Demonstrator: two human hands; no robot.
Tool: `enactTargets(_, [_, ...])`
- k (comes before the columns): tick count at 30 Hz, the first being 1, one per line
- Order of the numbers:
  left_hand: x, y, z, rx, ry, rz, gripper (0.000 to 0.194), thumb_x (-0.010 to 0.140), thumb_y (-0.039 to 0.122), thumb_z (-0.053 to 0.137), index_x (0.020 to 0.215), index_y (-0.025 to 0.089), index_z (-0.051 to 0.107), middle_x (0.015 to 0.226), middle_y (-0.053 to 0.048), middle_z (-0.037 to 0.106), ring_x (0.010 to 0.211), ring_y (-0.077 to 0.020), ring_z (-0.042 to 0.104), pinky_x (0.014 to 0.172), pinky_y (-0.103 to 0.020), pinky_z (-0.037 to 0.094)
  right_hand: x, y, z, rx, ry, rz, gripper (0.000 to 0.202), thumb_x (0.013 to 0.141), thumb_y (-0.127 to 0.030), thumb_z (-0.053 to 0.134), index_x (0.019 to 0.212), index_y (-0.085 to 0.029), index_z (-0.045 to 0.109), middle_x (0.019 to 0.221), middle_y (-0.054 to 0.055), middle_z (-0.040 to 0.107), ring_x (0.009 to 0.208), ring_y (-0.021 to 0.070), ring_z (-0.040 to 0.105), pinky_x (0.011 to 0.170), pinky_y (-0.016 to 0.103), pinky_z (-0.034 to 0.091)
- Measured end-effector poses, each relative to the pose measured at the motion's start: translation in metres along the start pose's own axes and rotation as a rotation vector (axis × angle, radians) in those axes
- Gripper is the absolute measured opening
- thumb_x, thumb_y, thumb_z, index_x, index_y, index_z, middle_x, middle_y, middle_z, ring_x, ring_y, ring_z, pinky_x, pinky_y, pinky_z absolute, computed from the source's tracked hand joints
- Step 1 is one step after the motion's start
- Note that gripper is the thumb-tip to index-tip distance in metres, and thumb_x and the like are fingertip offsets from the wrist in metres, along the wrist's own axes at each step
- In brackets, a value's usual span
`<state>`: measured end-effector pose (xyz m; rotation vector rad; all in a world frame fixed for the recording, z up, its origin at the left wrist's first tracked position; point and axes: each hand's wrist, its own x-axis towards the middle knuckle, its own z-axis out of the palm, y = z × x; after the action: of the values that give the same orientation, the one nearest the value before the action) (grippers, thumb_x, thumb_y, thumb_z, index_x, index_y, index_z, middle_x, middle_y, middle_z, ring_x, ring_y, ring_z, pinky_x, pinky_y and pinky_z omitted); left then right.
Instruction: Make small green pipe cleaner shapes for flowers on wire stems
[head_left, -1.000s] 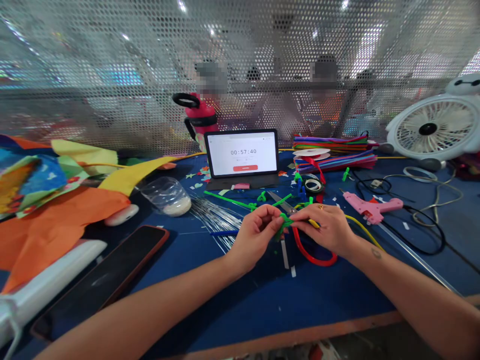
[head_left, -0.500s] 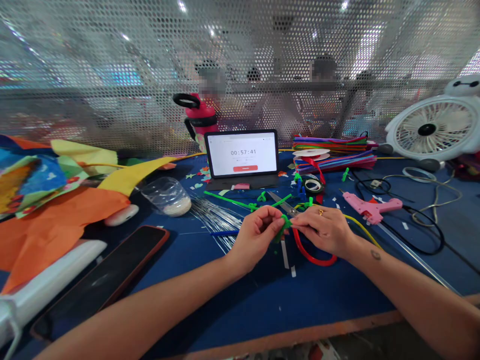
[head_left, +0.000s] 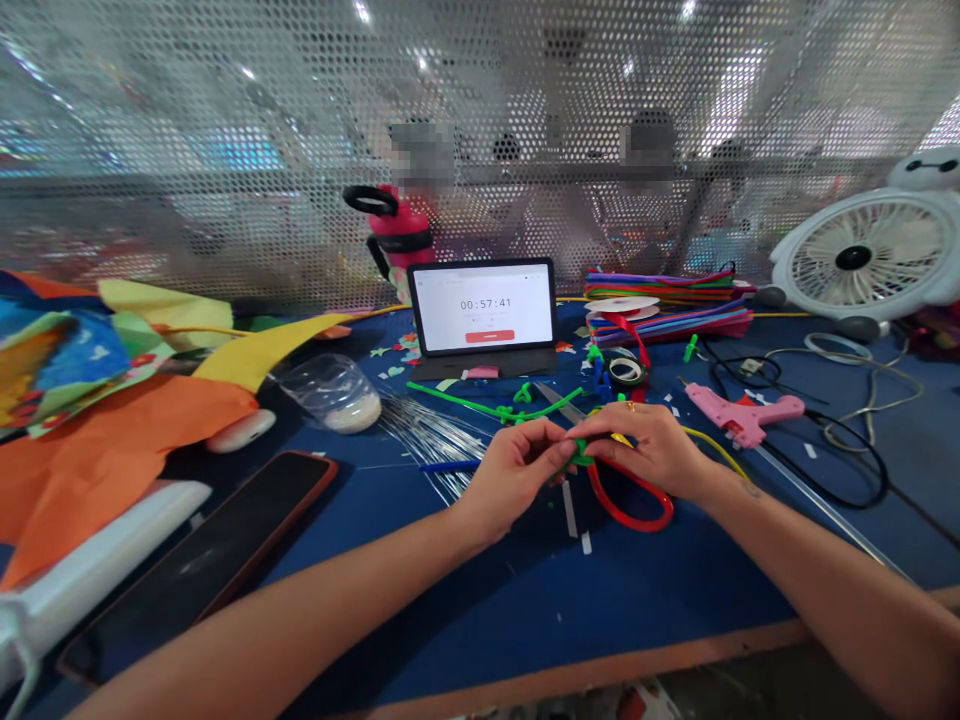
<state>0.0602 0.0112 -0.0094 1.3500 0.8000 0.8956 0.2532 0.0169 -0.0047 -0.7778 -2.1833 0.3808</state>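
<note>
Between my fingertips is a small bent piece of green pipe cleaner [head_left: 581, 455], partly hidden by them. My left hand [head_left: 517, 470] pinches it from the left, and my right hand [head_left: 645, 445] grips it from the right with thumb and fingers. Just beneath the right hand lie scissors with red handles [head_left: 634, 508], their blades pointing away to the back left. Behind my hands, a long green pipe cleaner [head_left: 457, 400] rests on the blue table [head_left: 525, 620], with a small green twisted loop [head_left: 523, 393] beside it.
Left of my hands are thin silver wires [head_left: 427, 440], a clear plastic bag [head_left: 330, 390], a phone [head_left: 217, 550] and orange paper [head_left: 150, 430]. A tablet [head_left: 486, 310] stands at the back. Rightward lie a pink glue gun [head_left: 739, 412], bundled pipe cleaners [head_left: 675, 325] and a white fan [head_left: 855, 255].
My right hand has closed in on the left, its fingers now over the green piece. The green piece has shifted slightly right and down.
</note>
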Motion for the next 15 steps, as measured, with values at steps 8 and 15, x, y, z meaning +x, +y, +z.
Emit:
enactTargets(8, [0.0014,-0.0008,-0.0002,-0.019,-0.081,-0.1,0.028,0.073,0.038,0.068,0.074,0.012,0.06,0.06,0.002,0.055,0.054,-0.0055,0.046,0.053,-0.018,0.036,-0.0008,0.0018,-0.0011,0.017,-0.048,-0.044,0.013,0.086,-0.022,0.057,0.09,-0.019,0.068,0.079,0.002,0.071,0.071,0.0111,0.063,0.067,0.02,0.046])
enactTargets(15, [-0.0004,0.0029,0.0015,-0.013,-0.071,-0.065,0.026,0.072,0.037,0.069,0.075,0.012,0.063,0.063,0.001,0.057,0.056,-0.0071,0.047,0.054,-0.019,0.037,-0.0011,-0.0005,-0.0035,-0.002,-0.043,-0.002,0.008,0.084,-0.02,0.06,0.084,-0.018,0.067,0.076,0.001,0.07,0.069,0.0107,0.063,0.064,0.019,0.045])
